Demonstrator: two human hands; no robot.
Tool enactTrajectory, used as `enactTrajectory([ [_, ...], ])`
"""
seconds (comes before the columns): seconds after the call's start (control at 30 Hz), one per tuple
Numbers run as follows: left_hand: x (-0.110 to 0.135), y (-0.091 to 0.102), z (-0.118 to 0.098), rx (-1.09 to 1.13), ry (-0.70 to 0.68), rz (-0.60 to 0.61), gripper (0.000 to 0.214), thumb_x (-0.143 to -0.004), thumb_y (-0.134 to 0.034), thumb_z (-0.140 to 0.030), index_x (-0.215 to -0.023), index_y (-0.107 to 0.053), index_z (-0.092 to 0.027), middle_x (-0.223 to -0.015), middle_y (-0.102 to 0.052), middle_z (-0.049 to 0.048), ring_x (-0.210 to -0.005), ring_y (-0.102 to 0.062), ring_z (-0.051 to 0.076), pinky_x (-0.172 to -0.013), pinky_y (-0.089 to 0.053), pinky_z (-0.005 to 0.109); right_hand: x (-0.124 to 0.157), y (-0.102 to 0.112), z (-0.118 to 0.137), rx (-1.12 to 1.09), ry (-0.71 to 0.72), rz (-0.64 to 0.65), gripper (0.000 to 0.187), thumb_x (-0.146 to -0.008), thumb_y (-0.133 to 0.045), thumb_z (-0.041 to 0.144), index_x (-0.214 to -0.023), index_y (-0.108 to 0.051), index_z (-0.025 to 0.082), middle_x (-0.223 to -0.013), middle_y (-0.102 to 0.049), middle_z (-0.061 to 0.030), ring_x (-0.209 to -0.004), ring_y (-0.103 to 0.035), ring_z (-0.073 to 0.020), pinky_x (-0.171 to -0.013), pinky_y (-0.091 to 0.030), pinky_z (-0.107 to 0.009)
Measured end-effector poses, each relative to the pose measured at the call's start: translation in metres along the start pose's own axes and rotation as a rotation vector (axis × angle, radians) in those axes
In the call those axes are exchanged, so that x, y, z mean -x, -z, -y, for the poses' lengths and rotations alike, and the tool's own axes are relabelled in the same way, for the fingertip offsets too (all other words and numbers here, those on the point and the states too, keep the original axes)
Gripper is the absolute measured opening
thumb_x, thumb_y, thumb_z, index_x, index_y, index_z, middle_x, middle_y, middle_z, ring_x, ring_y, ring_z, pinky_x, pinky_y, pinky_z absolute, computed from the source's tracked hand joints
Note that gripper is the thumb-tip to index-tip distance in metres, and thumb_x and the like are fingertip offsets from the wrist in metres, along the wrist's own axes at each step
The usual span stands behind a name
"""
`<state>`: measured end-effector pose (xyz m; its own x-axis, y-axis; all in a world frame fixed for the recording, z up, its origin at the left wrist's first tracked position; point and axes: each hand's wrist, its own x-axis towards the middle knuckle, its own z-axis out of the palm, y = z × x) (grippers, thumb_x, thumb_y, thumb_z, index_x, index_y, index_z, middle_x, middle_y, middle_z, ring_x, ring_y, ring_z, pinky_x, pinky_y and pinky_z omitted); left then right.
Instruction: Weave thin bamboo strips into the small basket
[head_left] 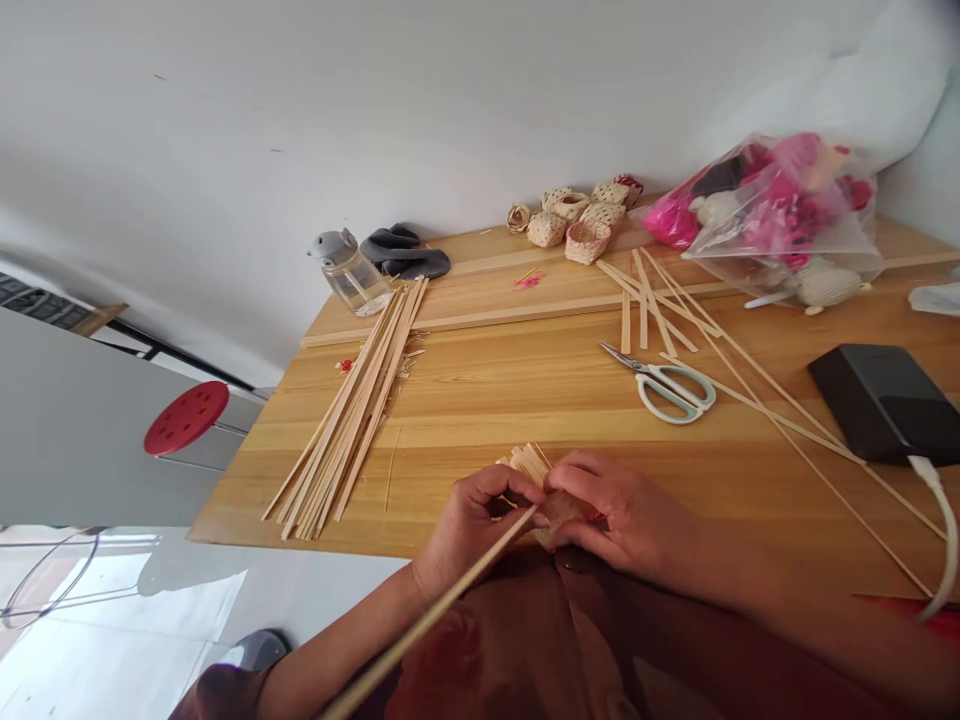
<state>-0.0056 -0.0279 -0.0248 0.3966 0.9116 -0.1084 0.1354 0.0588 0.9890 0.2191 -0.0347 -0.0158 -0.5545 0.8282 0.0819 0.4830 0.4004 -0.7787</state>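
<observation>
My left hand (469, 520) and my right hand (626, 510) meet at the near edge of the wooden table (525, 390), both closed round a small woven piece of bamboo strips (534, 478). Short strip ends fan out above my fingers. One long strip (442, 610) runs from the piece down toward my lap, passing by my left hand's fingers. The right hand's fingers press on the piece from the right. Most of the woven piece is hidden by my hands.
A bundle of long bamboo strips (352, 405) lies left. Scissors (667, 385) and loose strips (660, 300) lie right of centre. Small woven baskets (577, 220), a plastic bag (772, 210), a spray bottle (349, 270) and a black box (885, 400) stand around. A red stool (186, 415) is beside the table.
</observation>
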Motion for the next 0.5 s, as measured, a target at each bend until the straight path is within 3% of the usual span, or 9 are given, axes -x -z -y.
enactTrajectory([
  [0.07,-0.002,0.003,0.005,-0.075,-0.035,-0.085,0.031,-0.08,-0.084,-0.036,-0.102,-0.072,-0.018,-0.1,-0.069,0.0065,-0.081,-0.062,0.016,-0.072,-0.052,0.027,0.002,-0.002,-0.002,-0.031,-0.047,-0.036,0.028,-0.087,-0.076,0.029,-0.112,-0.063,0.025,-0.108,-0.067,-0.0046,-0.097,-0.064,-0.0225,-0.082,-0.052,-0.033],
  [0.17,-0.006,0.006,0.015,-0.215,-0.093,-0.282,0.069,-0.07,-0.09,-0.037,-0.131,-0.059,-0.024,-0.128,-0.061,0.0097,-0.106,-0.061,0.022,-0.083,-0.054,0.031,0.006,-0.008,-0.003,-0.122,-0.134,-0.075,0.032,-0.086,-0.075,0.027,-0.115,-0.063,0.024,-0.112,-0.069,-0.0058,-0.094,-0.068,-0.0217,-0.08,-0.056,-0.033],
  [0.23,-0.008,0.006,0.021,-0.181,-0.032,-0.232,0.082,-0.069,-0.091,-0.039,-0.14,-0.051,-0.025,-0.134,-0.059,0.0111,-0.116,-0.06,0.026,-0.09,-0.054,0.035,0.008,-0.011,-0.003,-0.183,-0.169,-0.089,0.032,-0.087,-0.072,0.024,-0.118,-0.063,0.024,-0.111,-0.072,-0.005,-0.09,-0.07,-0.0202,-0.078,-0.058,-0.032],
  [0.3,-0.01,0.006,0.023,-0.121,0.064,-0.106,0.073,-0.075,-0.086,-0.041,-0.138,-0.053,-0.023,-0.13,-0.064,0.0113,-0.111,-0.064,0.026,-0.091,-0.054,0.037,0.01,-0.007,-0.005,-0.181,-0.154,-0.103,0.033,-0.089,-0.068,0.023,-0.122,-0.063,0.026,-0.115,-0.074,-0.0053,-0.095,-0.071,-0.0207,-0.08,-0.059,-0.032],
  [0.4,-0.01,0.005,0.024,-0.118,0.098,-0.049,0.061,-0.079,-0.082,-0.042,-0.131,-0.059,-0.022,-0.125,-0.068,0.01,-0.105,-0.067,0.025,-0.089,-0.054,0.036,0.018,0.021,-0.022,0.099,-0.159,-0.18,0.024,-0.094,-0.063,0.031,-0.117,-0.069,0.026,-0.117,-0.075,-0.0066,-0.104,-0.07,-0.0234,-0.085,-0.057,-0.034],
  [0.47,-0.012,0.005,0.024,-0.125,0.069,-0.068,0.06,-0.078,-0.083,-0.04,-0.131,-0.06,-0.023,-0.126,-0.068,0.009,-0.107,-0.066,0.025,-0.09,-0.054,0.036,0.031,0.054,-0.042,0.48,-0.308,-0.249,0.02,-0.095,-0.059,0.037,-0.105,-0.073,0.027,-0.11,-0.077,-0.0065,-0.106,-0.069,-0.0264,-0.096,-0.051,-0.04],
  [0.5,-0.013,0.006,0.025,-0.128,0.055,-0.071,0.059,-0.078,-0.083,-0.039,-0.13,-0.06,-0.023,-0.126,-0.067,0.0088,-0.108,-0.065,0.025,-0.092,-0.053,0.036,0.04,0.072,-0.054,0.562,-0.39,-0.281,0.021,-0.095,-0.059,0.038,-0.103,-0.074,0.024,-0.11,-0.077,-0.0113,-0.108,-0.067,-0.031,-0.098,-0.048,-0.044],
])
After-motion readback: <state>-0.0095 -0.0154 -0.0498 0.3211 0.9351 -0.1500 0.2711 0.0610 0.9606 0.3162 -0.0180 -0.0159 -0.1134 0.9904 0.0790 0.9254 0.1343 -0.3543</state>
